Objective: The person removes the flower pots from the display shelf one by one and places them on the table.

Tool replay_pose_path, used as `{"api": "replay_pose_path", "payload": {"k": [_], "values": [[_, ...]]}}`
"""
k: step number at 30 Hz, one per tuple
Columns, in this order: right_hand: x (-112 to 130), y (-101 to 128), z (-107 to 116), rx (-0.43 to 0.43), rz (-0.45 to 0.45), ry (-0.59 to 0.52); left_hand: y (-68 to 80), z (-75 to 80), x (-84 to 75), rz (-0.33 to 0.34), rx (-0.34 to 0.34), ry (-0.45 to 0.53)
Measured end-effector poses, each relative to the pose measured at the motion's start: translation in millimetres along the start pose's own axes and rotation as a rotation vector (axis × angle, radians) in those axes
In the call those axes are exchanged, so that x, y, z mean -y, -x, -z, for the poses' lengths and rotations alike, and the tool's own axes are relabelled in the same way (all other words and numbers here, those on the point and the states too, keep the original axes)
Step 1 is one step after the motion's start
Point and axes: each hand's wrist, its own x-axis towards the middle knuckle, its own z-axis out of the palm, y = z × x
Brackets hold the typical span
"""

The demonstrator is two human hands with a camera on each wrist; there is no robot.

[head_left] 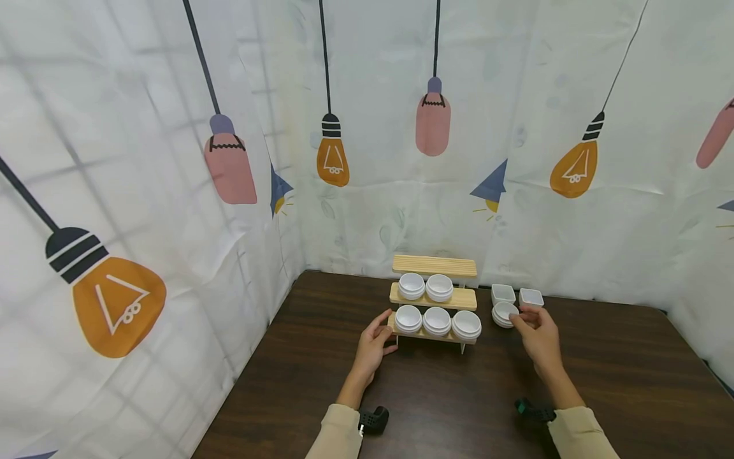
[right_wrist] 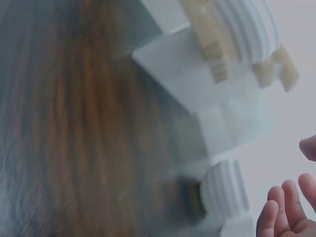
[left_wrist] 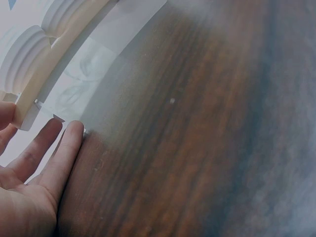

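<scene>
A three-tier wooden rack [head_left: 434,266] stands mid-table, with two round white bowls [head_left: 425,287] on its middle shelf and three [head_left: 437,320] on the bottom one. My left hand [head_left: 383,331] is at the left end of the bottom shelf, fingers straight and relaxed; the left wrist view shows the fingers [left_wrist: 59,153] just beside the shelf end [left_wrist: 29,106]. My right hand [head_left: 524,322] hovers with loose fingers next to a round white bowl [head_left: 503,313] right of the rack. In the right wrist view the fingertips [right_wrist: 284,207] are apart from that bowl [right_wrist: 224,195].
Two small square white dishes [head_left: 503,293] [head_left: 531,297] sit behind the loose round bowl. The dark wooden table [head_left: 447,401] is closed in at the back and left by a curtain printed with light bulbs [head_left: 332,159]. The rack's top shelf holds nothing.
</scene>
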Motion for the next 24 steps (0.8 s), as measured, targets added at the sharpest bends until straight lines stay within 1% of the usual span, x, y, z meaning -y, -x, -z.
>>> {"api": "replay_pose_path", "payload": {"k": [3,9,21,24], "values": [[10,3,-2,0.021,0.029,-0.010,-0.5,0.1,0.3,-0.002,0.000,-0.004],[29,8,-7,0.079,0.053,-0.021,-1.4,-0.3,0.4,-0.002,-0.002,-0.002],[57,10,-26,0.190,0.143,-0.003,0.1,0.3,-0.2,0.002,-0.002,-0.007],[64,10,-31,0.229,0.164,0.017,0.3,0.0,-0.3,0.004,-0.003,-0.003]]}}
